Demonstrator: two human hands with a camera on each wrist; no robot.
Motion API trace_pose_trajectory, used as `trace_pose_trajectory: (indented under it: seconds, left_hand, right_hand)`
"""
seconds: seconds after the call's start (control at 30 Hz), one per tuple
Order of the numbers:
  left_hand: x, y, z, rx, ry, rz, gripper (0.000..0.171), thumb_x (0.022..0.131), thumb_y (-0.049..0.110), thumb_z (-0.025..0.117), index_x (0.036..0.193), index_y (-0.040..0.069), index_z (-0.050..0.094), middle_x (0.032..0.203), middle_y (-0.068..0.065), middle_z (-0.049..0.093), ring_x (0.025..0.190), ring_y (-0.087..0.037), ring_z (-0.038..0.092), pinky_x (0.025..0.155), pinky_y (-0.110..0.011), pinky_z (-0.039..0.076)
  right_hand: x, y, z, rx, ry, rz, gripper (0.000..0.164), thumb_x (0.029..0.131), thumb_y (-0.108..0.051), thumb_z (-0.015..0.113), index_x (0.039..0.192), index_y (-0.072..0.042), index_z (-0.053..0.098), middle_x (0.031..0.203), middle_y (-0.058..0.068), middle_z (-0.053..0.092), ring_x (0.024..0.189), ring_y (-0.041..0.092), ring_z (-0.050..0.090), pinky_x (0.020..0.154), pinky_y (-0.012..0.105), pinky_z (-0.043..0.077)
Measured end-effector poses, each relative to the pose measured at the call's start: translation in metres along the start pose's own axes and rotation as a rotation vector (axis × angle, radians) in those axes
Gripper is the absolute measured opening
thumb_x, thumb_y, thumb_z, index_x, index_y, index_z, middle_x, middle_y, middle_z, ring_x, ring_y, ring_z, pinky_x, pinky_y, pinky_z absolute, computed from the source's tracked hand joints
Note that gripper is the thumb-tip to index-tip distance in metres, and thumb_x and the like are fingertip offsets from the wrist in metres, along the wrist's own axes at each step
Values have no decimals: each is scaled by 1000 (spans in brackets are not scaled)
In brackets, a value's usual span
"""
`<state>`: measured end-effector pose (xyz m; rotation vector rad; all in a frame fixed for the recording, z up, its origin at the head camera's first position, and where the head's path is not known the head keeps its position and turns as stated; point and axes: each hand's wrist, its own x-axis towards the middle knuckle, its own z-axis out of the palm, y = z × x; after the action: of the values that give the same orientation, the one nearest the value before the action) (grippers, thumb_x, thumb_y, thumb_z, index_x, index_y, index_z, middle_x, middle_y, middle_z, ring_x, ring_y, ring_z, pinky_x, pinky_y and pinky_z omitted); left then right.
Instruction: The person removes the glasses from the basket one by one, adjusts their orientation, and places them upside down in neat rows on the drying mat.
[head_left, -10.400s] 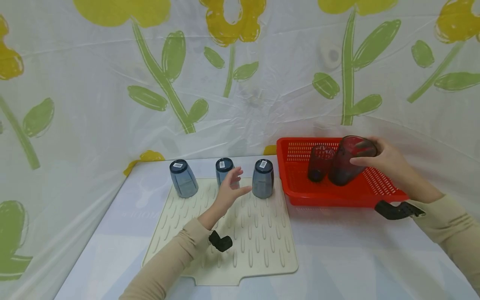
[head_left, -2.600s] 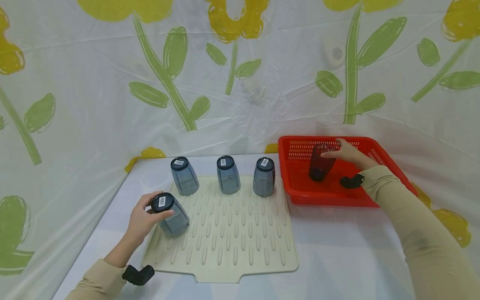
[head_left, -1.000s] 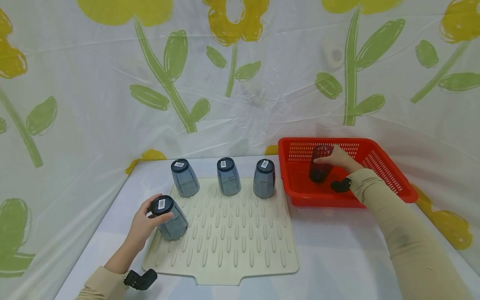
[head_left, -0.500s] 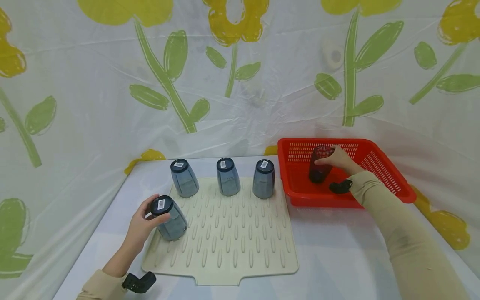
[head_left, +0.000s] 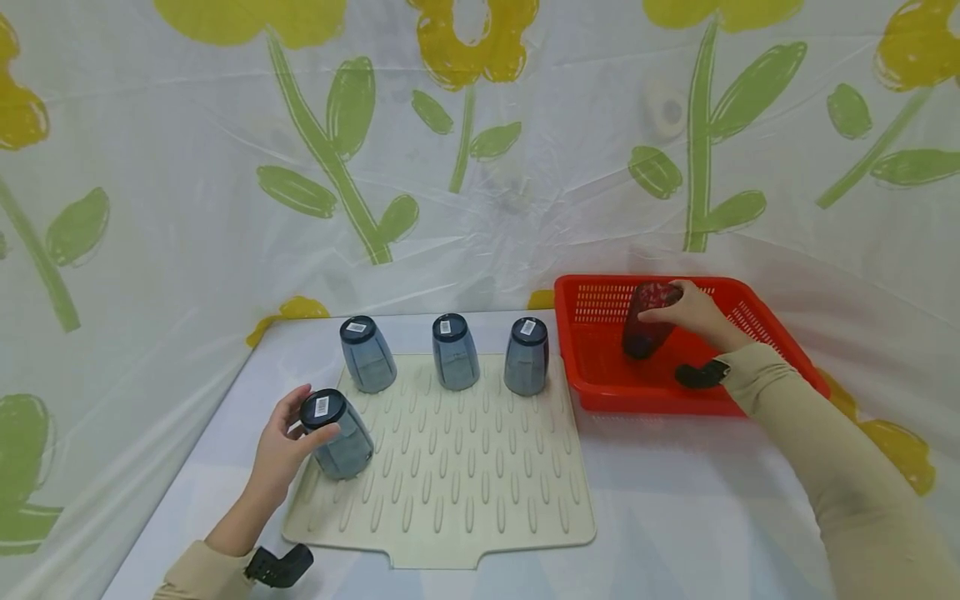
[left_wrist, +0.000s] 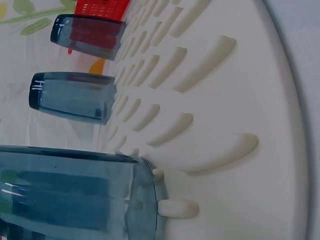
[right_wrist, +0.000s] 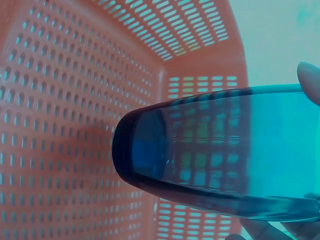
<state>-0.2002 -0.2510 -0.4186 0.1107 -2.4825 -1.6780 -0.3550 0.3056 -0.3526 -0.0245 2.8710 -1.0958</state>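
My left hand grips an upside-down blue glass tumbler at the front left of the cream ridged mat, thumb on its near side. In the left wrist view this tumbler has its rim down at the mat's ridges; the hand itself is out of that view. Over at the red basket, my right hand holds another tumbler by its upper part, mouth up and tilted. The right wrist view shows its dark base close over the basket's slotted floor, with fingertips at its mouth end.
Along the mat's back edge stand three more upside-down tumblers, the left one, the middle one and the right one. The basket sits right of the mat, against the flower-printed curtain.
The tumbler in my right hand has risen slightly and tilted further. Earlier, my right hand held another tumbler in the basket; a fourth now stands on the mat under my left hand.
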Motion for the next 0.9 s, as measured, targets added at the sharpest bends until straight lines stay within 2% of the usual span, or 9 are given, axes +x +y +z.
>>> trace_pose_trajectory:
  seconds: [0.07, 0.23, 0.37, 0.57, 0.67, 0.73, 0.77, 0.83, 0.9]
  left_hand:
    - [-1, 1, 0, -2, 6, 13, 73, 83, 10, 65, 143, 5, 24, 139, -11, 31, 106, 8, 33, 100, -30, 29]
    - [-4, 5, -2, -6, 26, 35, 70, 84, 11, 65, 141, 3, 25, 137, -15, 34, 107, 7, 34, 88, -5, 31]
    - [-5, 8, -4, -16, 29, 42, 70, 84, 12, 65, 141, 3, 26, 134, -11, 36, 107, 5, 36, 86, -3, 32]
    - [-4, 14, -6, 10, 42, 71, 70, 83, 12, 67, 139, 3, 28, 121, 13, 38, 108, 5, 35, 88, -3, 31]
    - [-3, 20, -6, 54, 46, 92, 69, 82, 14, 68, 139, 3, 30, 123, 10, 40, 109, 6, 34, 88, -1, 30]
    - [-1, 25, -5, 78, 44, 96, 69, 82, 15, 69, 139, 4, 31, 127, 2, 41, 111, 2, 35, 92, -4, 30]
    - [0, 28, -5, 81, 40, 98, 70, 82, 15, 69, 139, 4, 30, 130, -2, 41, 114, -3, 36, 97, -9, 30]
    - [2, 33, -5, 90, 24, 99, 71, 82, 16, 69, 140, 4, 29, 135, -10, 39, 120, -13, 35, 105, -24, 29]
    - [3, 38, -4, 94, 2, 107, 72, 82, 16, 69, 140, 4, 28, 138, -16, 37, 125, -24, 32, 108, -40, 26]
  right_hand:
    - [-3, -1, -2, 6, 7, -5, 102, 77, -49, 67, 140, 10, 12, 130, 33, 36, 113, 42, 39, 94, 55, 38]
    - [-15, -7, -8, 40, 16, -16, 100, 76, -50, 68, 140, 6, 15, 130, 29, 38, 113, 40, 40, 93, 54, 39]
    - [-26, -16, -15, 56, 34, -23, 95, 77, -49, 67, 140, 4, 18, 129, 27, 39, 111, 39, 41, 90, 52, 41]
    - [-41, -29, -27, 34, 70, -57, 88, 78, -48, 66, 138, 1, 24, 125, 24, 43, 108, 35, 43, 85, 46, 42]
    - [-47, -35, -32, 29, 70, -68, 87, 79, -48, 66, 139, -1, 25, 125, 23, 44, 108, 33, 44, 83, 42, 42]
    - [-50, -38, -34, 50, 64, -71, 84, 80, -46, 66, 140, -4, 25, 126, 20, 44, 108, 30, 44, 81, 37, 43]
    - [-51, -40, -35, 59, 63, -75, 83, 80, -45, 66, 140, -4, 26, 126, 20, 44, 107, 28, 44, 80, 36, 42]
    - [-54, -44, -37, 55, 70, -84, 81, 80, -44, 66, 139, -5, 27, 125, 19, 46, 106, 27, 44, 79, 34, 41]
    - [-57, -47, -38, 42, 73, -90, 80, 80, -44, 66, 140, -6, 28, 124, 19, 46, 106, 27, 44, 81, 35, 40]
